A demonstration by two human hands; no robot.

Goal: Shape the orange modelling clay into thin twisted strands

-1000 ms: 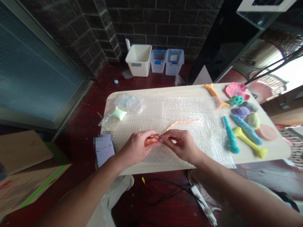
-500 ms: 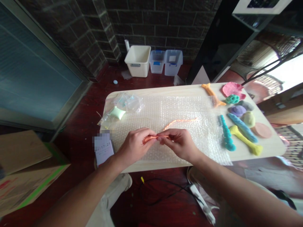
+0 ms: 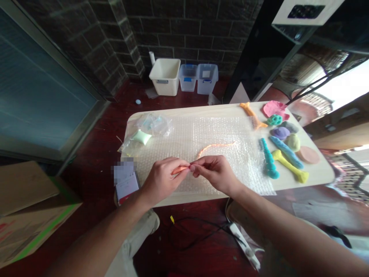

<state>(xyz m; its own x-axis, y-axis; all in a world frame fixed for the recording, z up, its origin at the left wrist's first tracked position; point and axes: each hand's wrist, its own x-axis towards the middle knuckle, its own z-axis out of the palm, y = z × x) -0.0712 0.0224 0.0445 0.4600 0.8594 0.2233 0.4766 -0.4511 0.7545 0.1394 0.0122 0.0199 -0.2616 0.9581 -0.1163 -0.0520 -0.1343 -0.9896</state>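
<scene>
An orange clay strand (image 3: 180,169) is pinched between my two hands, which meet at the fingertips over the near part of the table. My left hand (image 3: 165,177) is closed around its left stretch, with a short piece showing between thumb and fingers. On the other side, my right hand (image 3: 215,173) pinches the strand close to the left fingertips. Past my right knuckles, a thin twisted orange clay rope (image 3: 215,146) curves across the bubble wrap (image 3: 184,134). Whether it joins the held piece is hidden by my right hand.
Several clay shapes lie at the table's right, among them a teal tapered piece (image 3: 268,159), a yellow bone shape (image 3: 291,167) and an orange one (image 3: 253,115). A pale green packet (image 3: 142,137) and clear bags (image 3: 155,123) lie left. A phone (image 3: 127,184) is at the left edge.
The view has shifted slightly, so the table's right side appears further left. My hands stay together, with less of the orange strand showing at the right fingers.
</scene>
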